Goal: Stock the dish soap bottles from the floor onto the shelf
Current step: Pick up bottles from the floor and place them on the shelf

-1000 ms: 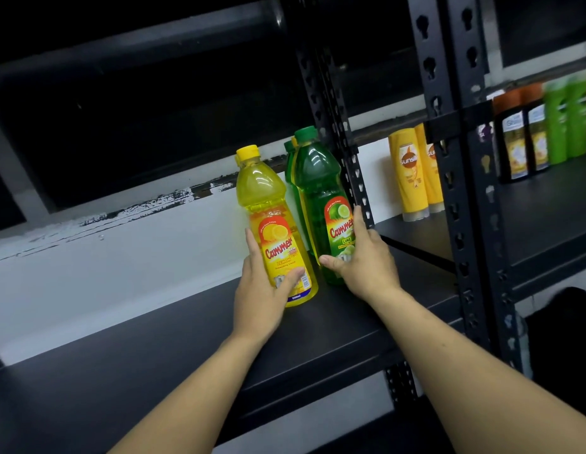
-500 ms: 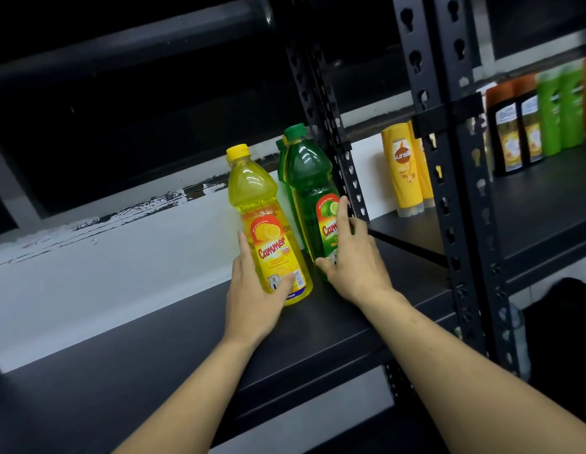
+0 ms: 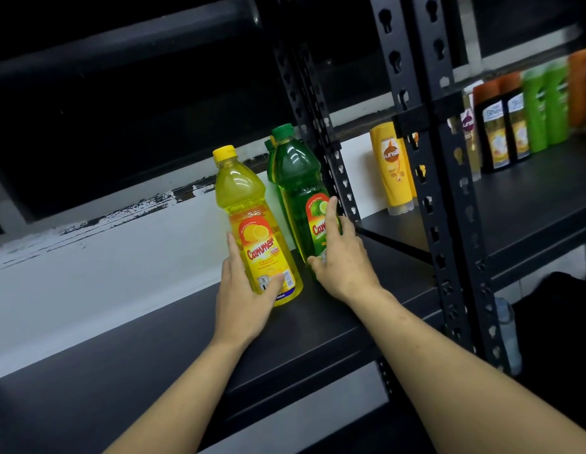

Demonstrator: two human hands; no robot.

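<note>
Hands barely shifted: left hand [image 3: 244, 303] grips translucent yellow bottle [image 3: 244, 204], right hand [image 3: 345, 267] grips green bottle [image 3: 295, 178]; matte black shelf [image 3: 121, 371].

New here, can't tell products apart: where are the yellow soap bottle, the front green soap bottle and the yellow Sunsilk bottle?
yellow soap bottle [image 3: 241, 194], head view, clear body above label
front green soap bottle [image 3: 295, 172], head view, shoulder below cap
yellow Sunsilk bottle [image 3: 391, 158], head view, front label

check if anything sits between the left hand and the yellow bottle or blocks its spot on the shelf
Nothing visible does. The left hand grips the yellow bottle low on its label, and the bottle's base is on the shelf, just left of the green bottle that the right hand holds.
</note>
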